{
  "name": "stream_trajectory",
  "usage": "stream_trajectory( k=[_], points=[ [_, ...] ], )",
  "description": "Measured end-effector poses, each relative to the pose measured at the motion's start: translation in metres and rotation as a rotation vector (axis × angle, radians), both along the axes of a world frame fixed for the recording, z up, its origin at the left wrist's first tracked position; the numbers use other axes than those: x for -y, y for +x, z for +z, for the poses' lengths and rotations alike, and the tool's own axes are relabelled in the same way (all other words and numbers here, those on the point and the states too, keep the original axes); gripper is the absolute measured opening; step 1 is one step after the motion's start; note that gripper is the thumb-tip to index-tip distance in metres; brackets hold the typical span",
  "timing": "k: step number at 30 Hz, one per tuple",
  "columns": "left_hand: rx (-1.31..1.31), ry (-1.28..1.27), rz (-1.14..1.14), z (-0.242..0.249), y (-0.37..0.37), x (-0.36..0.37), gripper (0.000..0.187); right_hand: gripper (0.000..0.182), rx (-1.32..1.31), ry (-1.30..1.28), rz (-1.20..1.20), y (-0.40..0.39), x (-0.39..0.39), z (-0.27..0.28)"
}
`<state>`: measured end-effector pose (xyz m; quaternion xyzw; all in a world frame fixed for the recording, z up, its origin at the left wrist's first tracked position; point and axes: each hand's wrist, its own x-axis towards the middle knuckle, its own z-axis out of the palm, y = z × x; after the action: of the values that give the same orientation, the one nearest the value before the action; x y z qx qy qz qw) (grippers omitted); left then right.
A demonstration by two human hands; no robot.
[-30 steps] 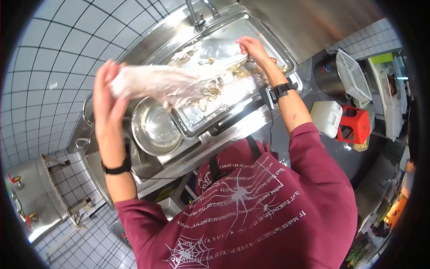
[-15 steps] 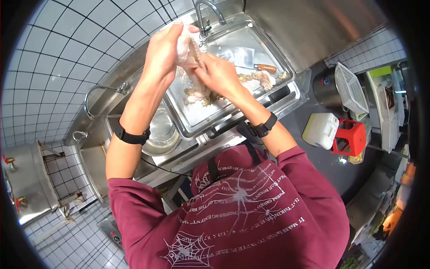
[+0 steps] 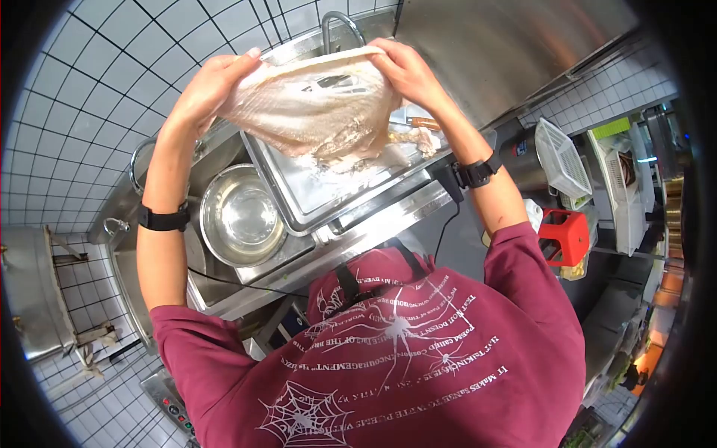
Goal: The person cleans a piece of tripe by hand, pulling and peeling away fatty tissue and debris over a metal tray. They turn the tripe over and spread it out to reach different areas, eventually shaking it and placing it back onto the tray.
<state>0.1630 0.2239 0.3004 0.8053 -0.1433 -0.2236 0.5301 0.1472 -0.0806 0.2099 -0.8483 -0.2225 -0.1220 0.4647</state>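
Observation:
Stretched wide between my two hands is a thin, translucent whitish sheet of animal membrane [image 3: 306, 112] with torn holes near its upper edge. My left hand [image 3: 215, 88] has its fingers closed on the sheet's left end. At the upper right corner, my right hand [image 3: 409, 73] pinches the edge. The sheet hangs over a metal tray [image 3: 269, 179] and hides much of it. Pale scraps of meat [image 3: 426, 142] lie at the tray's right side. Near them shows the brown handle [image 3: 423, 122] of a cleaver, its blade mostly hidden behind the sheet.
A round steel bowl [image 3: 243, 216] stands in the sink area left of the tray. A curved faucet [image 3: 343, 26] rises behind the sheet. To the right on the floor side are a red stool [image 3: 565, 237] and a white plastic basket [image 3: 564, 160].
My hands have moved apart, left hand to the left and right hand up and right. The bunched membrane is now spread into a broad sheet covering more of the tray.

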Motion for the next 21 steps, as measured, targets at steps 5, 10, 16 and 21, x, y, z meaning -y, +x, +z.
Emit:
stream_trajectory(
  k=[5, 10, 16, 21],
  points=[
    [0.229, 0.385, -0.45, 0.003, -0.003, -0.017, 0.05, 0.022, 0.076, -0.091, 0.016, 0.005, 0.0, 0.033],
    [0.177, 0.732, -0.402, -0.001, 0.003, -0.015, 0.048, 0.018, 0.219, -0.31, -0.012, 0.007, 0.009, 0.047],
    [0.218, 0.553, -0.158, 0.01, -0.009, -0.02, 0.049, 0.015, 0.326, -0.443, -0.108, 0.006, 0.013, 0.042],
    [0.05, 0.351, -0.267, -0.006, 0.004, -0.03, 0.046, 0.03, 0.341, -0.583, -0.111, 0.005, 0.018, 0.037]
  ],
)
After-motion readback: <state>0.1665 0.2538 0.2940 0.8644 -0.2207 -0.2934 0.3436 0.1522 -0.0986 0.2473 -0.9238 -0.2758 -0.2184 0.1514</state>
